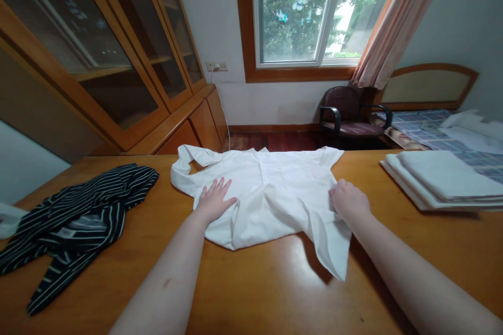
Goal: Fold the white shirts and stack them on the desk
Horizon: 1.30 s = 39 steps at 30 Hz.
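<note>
A white button-up shirt lies spread on the wooden table, its collar toward the far edge. One sleeve loops out at the far left; the near hem is rumpled, and its right corner is raised off the table. My left hand rests flat on the shirt's left side with fingers spread. At the opposite side, my right hand has its fingers curled closed on the shirt's right edge. Beyond my left forearm lies a crumpled black shirt with white stripes.
A stack of folded white cloth sits on the table at the right. Past the far edge stand a dark red armchair and a bed. A glass-door cabinet rises at the left, and a white cable hangs from an outlet.
</note>
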Tool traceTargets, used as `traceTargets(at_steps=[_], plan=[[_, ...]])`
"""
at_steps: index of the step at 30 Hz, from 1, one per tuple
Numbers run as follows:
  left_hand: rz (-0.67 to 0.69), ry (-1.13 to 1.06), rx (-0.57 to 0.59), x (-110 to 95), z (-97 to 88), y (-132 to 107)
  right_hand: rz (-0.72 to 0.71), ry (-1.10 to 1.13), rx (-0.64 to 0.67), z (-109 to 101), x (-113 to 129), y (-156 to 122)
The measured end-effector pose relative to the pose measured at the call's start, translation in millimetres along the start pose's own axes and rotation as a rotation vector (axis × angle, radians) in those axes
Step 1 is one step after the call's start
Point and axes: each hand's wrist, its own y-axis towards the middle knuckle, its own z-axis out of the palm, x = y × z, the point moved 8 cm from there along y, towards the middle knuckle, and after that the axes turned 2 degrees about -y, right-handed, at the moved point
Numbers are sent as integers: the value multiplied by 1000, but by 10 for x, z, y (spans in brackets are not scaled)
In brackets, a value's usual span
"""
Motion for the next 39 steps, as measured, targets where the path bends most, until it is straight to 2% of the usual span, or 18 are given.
traceTargets(at_steps=[2, 3, 4, 6, 8, 12, 15, 18, 21, 23, 25, 26, 27, 29, 31, 32, 35, 39], plan=[[7, 6, -7, -7, -3, -2, -71, 16, -135, -200, 91, -172], [8, 8, -9, -7, -3, -2, -141, 69, -130, -258, 167, -264], [8, 9, -10, -6, -3, -1, -235, 153, -75, -279, 266, -369], [4, 9, -8, 0, -1, 2, -425, 315, 154, -208, 487, -640], [2, 8, -7, 4, -1, 5, -545, 329, 296, -109, 641, -934], [6, 4, -13, 2, -11, 6, -634, 213, 250, 29, 739, -1260], [5, -5, -10, 6, -10, 8, -775, 309, 338, 73, 762, -1361], [7, -14, -10, 14, -9, 17, -760, 352, 536, 128, 619, -1345], [9, -16, -15, 20, -11, 27, -682, 242, 694, 187, 408, -1308], [7, -11, -11, 20, -9, 31, -665, 229, 873, 233, 321, -1324], [3, -3, -8, 21, -6, 34, -648, 367, 1082, 237, 316, -1316], [0, 1, -10, 24, -4, 36, -640, 478, 1118, 202, 351, -1244], [-2, 5, -13, 26, -2, 40, -633, 589, 1053, 145, 397, -1093], [0, 8, -22, 32, 4, 50, -607, 716, 662, -18, 448, -641], [6, 5, -32, 39, 9, 61, -544, 647, 271, -101, 438, -282], [9, 3, -37, 42, 10, 66, -540, 569, 144, -87, 463, -178], [15, -6, -46, 52, 7, 71, -578, 282, 0, 138, 601, -43], [19, -54, -82, 43, -45, 51, -579, 70, -19, 376, 663, -22]])
